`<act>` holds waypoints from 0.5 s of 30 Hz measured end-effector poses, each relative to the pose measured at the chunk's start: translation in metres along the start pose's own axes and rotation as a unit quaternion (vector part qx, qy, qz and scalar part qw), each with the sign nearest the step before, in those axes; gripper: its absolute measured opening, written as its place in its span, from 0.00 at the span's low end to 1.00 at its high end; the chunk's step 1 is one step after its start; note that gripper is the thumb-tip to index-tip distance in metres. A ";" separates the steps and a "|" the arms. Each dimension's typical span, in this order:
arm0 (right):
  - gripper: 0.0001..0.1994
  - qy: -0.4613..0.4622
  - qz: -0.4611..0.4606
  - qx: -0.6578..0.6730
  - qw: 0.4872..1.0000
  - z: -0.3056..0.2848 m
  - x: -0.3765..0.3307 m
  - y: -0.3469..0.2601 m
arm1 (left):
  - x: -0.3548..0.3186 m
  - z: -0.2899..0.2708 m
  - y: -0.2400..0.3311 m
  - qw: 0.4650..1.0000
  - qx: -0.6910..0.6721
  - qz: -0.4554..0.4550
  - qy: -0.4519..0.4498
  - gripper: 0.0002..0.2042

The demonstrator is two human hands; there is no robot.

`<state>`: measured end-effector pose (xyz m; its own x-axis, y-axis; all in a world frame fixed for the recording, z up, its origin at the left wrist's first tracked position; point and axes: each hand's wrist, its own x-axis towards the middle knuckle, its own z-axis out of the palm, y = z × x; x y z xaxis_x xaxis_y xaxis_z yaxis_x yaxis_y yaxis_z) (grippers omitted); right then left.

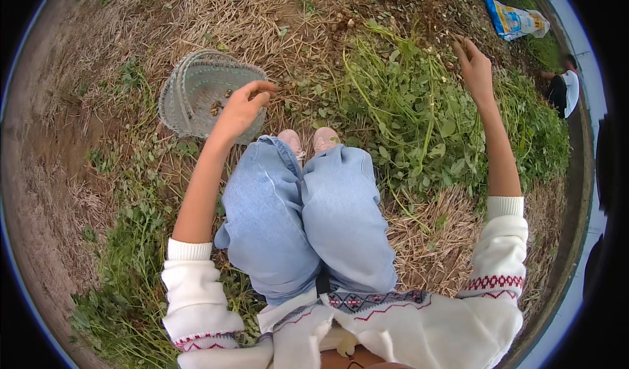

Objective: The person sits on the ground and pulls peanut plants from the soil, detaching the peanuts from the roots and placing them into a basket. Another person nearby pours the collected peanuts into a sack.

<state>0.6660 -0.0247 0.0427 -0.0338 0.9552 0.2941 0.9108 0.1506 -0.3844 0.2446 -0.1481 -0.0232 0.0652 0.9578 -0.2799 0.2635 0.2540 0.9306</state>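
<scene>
Over the basket [196, 87] the left hand [241, 110] hovers, fingers pinched (contents unclear) — right hand [475, 67] raised, fingers loose.

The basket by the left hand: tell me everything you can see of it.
The basket is round, pale grey-green mesh, seemingly plastic, with a thicker rim and a hoop handle folded down across the opening. It sits on dry straw at upper left, tipped slightly toward the camera. A few small brown pieces lie inside. The left hand hovers over its near right edge, fingers pinched; contact is unclear.
</scene>
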 end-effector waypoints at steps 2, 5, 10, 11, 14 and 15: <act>0.20 -0.074 -0.091 -0.070 0.991 -0.017 -0.002 0.003 | -0.016 -0.003 0.007 1.000 -0.013 -0.008 0.025 0.13; 0.20 0.052 -0.012 -0.054 0.997 -0.081 0.027 0.023 | -0.032 -0.003 0.015 0.999 -0.002 -0.009 0.031 0.13; 0.19 0.079 -0.101 -0.145 0.981 -0.111 0.056 0.055 | -0.058 -0.017 0.028 0.998 -0.007 -0.006 0.065 0.13; 0.20 0.095 -0.062 -0.154 0.982 -0.127 0.055 0.050 | -0.060 -0.016 0.028 0.998 -0.003 0.011 0.059 0.13; 0.21 0.208 -0.068 -0.139 0.966 -0.160 0.062 0.072 | -0.065 -0.018 0.034 0.997 0.009 0.012 0.077 0.14; 0.21 0.201 -0.074 -0.127 0.969 -0.167 0.060 0.076 | -0.064 -0.019 0.035 0.996 0.020 0.016 0.083 0.14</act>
<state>0.8018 0.0013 0.1768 -0.0548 0.7443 0.6656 0.9820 0.1609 -0.0991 0.2313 -0.1984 0.0318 -0.0859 0.9752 -0.2040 0.3026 0.2206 0.9272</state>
